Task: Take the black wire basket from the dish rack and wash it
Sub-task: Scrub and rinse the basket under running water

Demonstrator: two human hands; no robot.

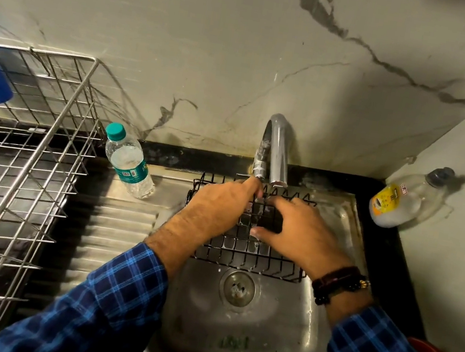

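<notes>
Head: basket (pixel 243 253) open-side up, lengthwise left-right

The wire basket (pixel 246 251) lies in the sink (pixel 260 338) at frame centre, beneath the tap (pixel 278 146). The dish rack (pixel 12 171) fills the left, with a water bottle (pixel 129 162) between the two. Another bottle (pixel 401 199) is on the counter (pixel 412 265) at right.

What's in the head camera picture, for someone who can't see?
A black wire basket sits in a sink under the tap. The right hand rests on it; the left hand touches the tap. A dish rack stands left.
</notes>
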